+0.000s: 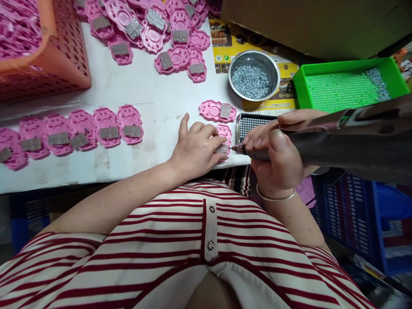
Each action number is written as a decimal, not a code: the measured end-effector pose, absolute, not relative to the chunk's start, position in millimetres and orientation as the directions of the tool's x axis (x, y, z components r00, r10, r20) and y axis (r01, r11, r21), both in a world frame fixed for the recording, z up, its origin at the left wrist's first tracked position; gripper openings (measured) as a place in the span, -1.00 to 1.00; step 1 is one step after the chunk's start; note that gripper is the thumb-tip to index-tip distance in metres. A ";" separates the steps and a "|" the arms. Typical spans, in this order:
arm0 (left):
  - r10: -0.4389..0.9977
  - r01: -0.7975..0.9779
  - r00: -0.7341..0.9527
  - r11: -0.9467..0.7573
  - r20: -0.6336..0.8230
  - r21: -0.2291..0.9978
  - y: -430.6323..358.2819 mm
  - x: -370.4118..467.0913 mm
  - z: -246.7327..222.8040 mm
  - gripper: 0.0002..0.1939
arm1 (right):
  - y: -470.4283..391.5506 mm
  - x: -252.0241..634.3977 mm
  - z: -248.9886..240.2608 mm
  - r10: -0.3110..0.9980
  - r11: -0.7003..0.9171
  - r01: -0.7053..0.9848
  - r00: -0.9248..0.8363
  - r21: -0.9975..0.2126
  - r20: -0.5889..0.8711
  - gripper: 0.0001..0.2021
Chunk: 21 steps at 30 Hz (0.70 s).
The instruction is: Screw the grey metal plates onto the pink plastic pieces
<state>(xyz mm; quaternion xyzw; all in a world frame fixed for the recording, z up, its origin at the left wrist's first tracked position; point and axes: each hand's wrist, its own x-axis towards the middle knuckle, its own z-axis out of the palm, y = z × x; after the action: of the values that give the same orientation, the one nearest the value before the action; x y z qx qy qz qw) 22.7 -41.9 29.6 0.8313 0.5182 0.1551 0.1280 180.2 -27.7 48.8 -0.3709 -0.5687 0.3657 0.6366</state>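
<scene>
On the white table, my left hand (198,148) is closed on a pink plastic casing (225,131), its fingertips at the grey metal plate (221,149) on the casing. My right hand (281,150) is wrapped round an electric screwdriver (341,148), which lies nearly level and points left. Its thin bit meets or almost meets the right side of the casing near the plate; contact is too small to tell. Just above my left hand lies another pink casing (217,111) with a plate. Part of a small black perforated tray (252,123) shows behind my right fingers.
A metal bowl (254,75) of small screws and a green tray (341,86) stand beyond my right hand. Several plated casings form a row (83,131) at left, with a heap (154,28) behind. An orange basket (69,56) fills the upper left corner.
</scene>
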 end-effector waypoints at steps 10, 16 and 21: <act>0.913 0.695 0.400 -0.361 0.083 0.622 -40.3 23.6 28.8 -0.92 | -33.0 177.0 80.6 0.785 0.615 -0.191 0.060 -0.765 0.617 -0.95; 0.915 0.692 0.391 -0.366 0.102 0.623 -40.1 23.9 25.0 -0.85 | -31.9 178.6 78.2 0.764 0.633 -0.235 0.039 -0.738 0.644 -0.91; 0.918 0.790 0.393 -0.364 0.049 0.494 -41.6 22.0 23.7 -0.63 | -28.0 179.1 53.0 0.797 0.603 -0.104 0.114 -0.791 0.593 -0.87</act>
<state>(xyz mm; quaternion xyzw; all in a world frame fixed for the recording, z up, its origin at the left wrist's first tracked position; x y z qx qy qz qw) 22.0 -41.6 23.7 0.8103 0.5269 0.1603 0.2003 179.1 -28.0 53.0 -0.2997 -0.5784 0.3294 0.6834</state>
